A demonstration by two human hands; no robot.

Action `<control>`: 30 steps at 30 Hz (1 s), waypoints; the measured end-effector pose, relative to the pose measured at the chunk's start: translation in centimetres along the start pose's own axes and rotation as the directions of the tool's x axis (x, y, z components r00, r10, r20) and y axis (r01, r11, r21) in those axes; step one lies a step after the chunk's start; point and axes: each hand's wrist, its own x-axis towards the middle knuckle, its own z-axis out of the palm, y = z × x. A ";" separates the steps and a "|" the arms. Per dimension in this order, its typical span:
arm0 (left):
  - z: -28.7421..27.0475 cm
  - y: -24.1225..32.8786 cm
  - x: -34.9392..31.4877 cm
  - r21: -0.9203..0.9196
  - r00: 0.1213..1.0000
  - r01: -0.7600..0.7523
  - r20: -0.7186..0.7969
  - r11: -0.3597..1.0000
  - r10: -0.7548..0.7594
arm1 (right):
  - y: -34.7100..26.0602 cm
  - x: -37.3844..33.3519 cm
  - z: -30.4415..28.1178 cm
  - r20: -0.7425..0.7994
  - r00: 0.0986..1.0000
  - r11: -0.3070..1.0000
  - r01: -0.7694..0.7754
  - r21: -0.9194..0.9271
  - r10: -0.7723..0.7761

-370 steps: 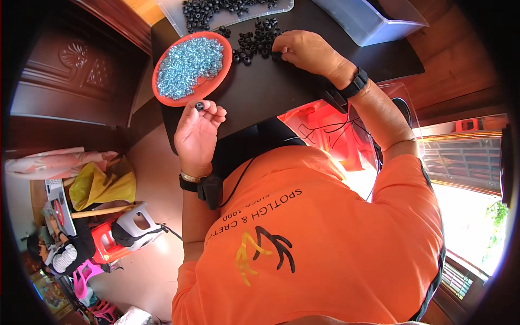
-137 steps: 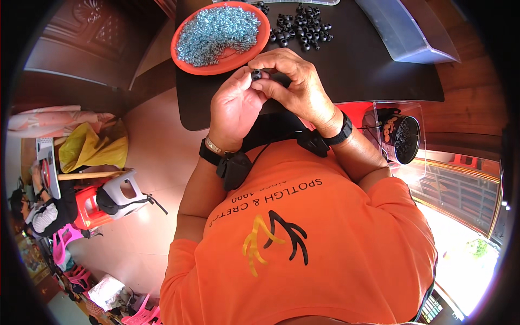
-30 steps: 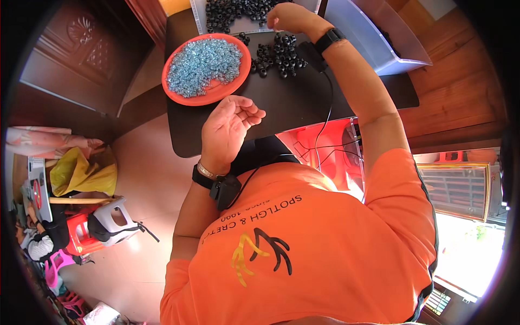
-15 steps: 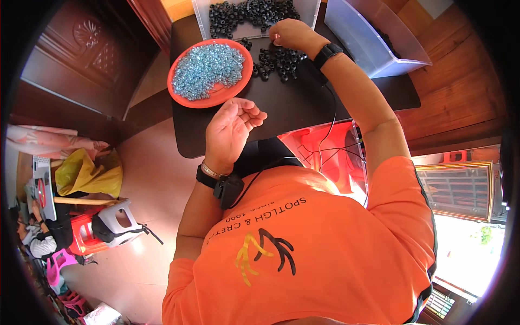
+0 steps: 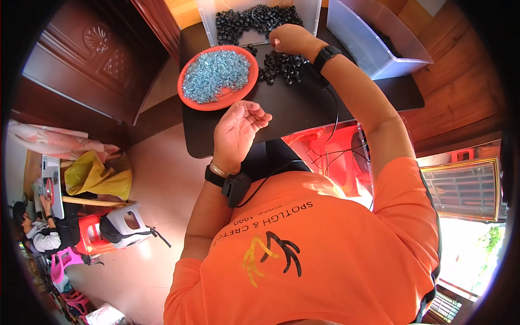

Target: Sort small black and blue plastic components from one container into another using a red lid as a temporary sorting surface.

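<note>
My right hand is over a loose pile of small black hollow parts on the dark table. Its fingers are closed and bent down, and whatever they hold is hidden from view. Below the near rim of a red plate, my left hand hovers palm up, its fingers loosely curled and apart from the thumb. Nothing shows in its palm. Heaped in the plate are many small shiny bluish clear pieces, with a bare patch of red near the front.
A clear plastic bin with more black parts stands at the table's far edge. Another translucent bin sits to the right. A black cable hangs over the table's front edge by a red stool. A person sits far left.
The whole view has shifted slightly, so table and plate sit a little further right and lower. Both hands keep nearly the same poses and places over the table.
</note>
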 end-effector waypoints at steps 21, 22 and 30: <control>0.1 0.0 -0.1 0.044 1.000 -0.012 0.009 0.999 0.011 | -4.0 5.0 0.8 0.007 0.993 0.988 0.116 -0.099 -0.116; 0.1 0.0 -0.1 0.047 1.000 -0.017 0.016 0.999 0.017 | -3.8 4.9 0.9 -0.008 0.990 0.986 0.142 -0.092 -0.143; 0.2 0.0 0.0 0.041 0.999 -0.009 0.032 0.999 0.008 | -1.7 3.7 0.6 0.006 0.999 0.997 0.035 -0.074 -0.034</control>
